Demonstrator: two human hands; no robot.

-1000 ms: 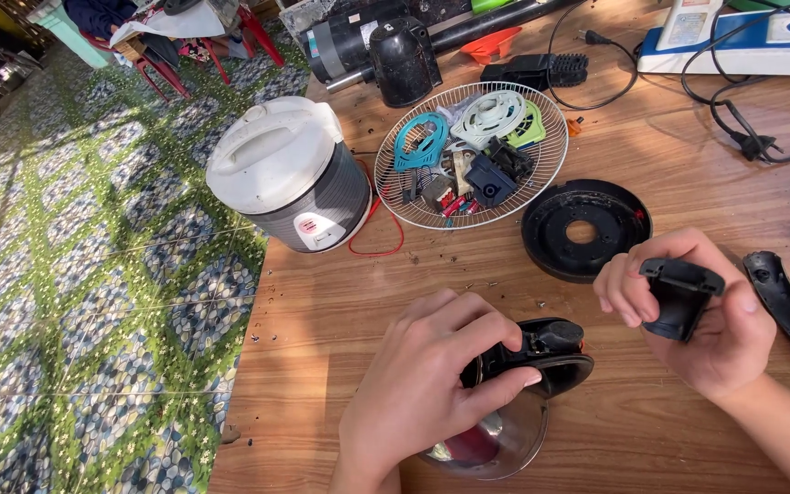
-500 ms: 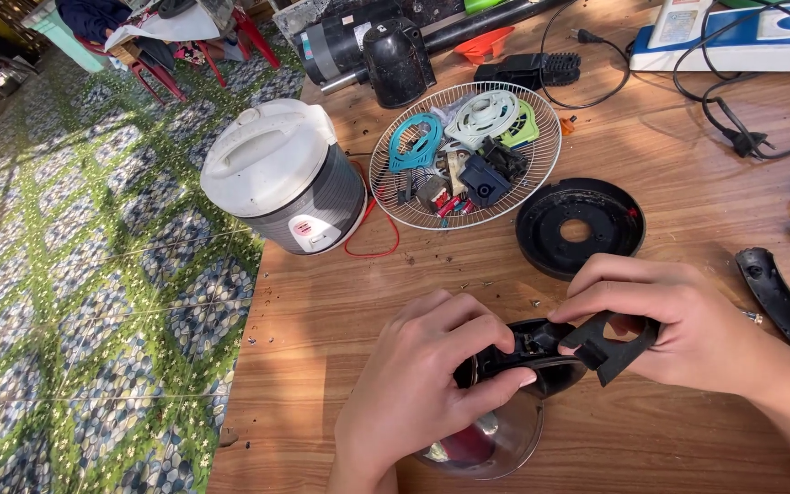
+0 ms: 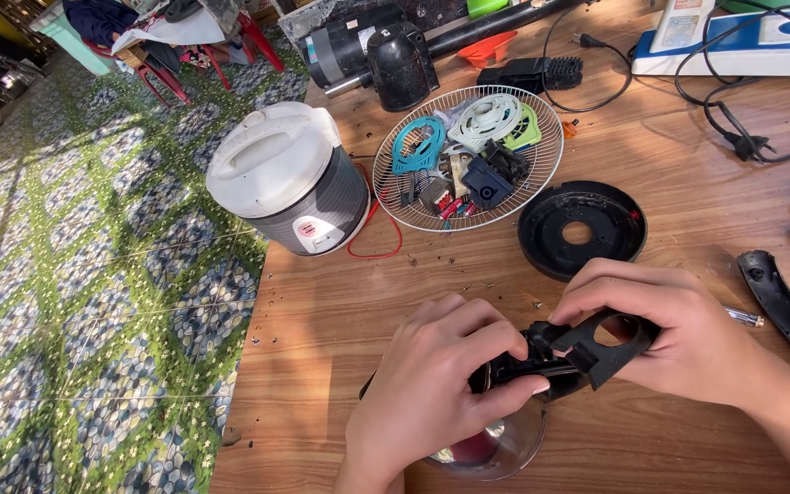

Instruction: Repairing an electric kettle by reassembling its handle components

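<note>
Working at a brown wooden table (image 3: 651, 439), green patterned floor (image 3: 75, 274) to its left. Left hand (image 3: 432, 384) clenched over the shiny metal pot with black plastic top (image 3: 514, 402), right hand (image 3: 678, 334) grasping a black plastic handle piece (image 3: 596, 343) touching that top. Behind: white rice cooker (image 3: 285, 178), white wire fan grille (image 3: 468, 155) holding coloured plastic parts, black round disc (image 3: 582, 229).

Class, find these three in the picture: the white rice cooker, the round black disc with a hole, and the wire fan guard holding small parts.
Rice cooker (image 3: 272, 169), head view, on its white lid.
Black disc (image 3: 541, 233), head view, on its left flat surface.
Wire fan guard (image 3: 395, 206), head view, on its bare left rim.
</note>
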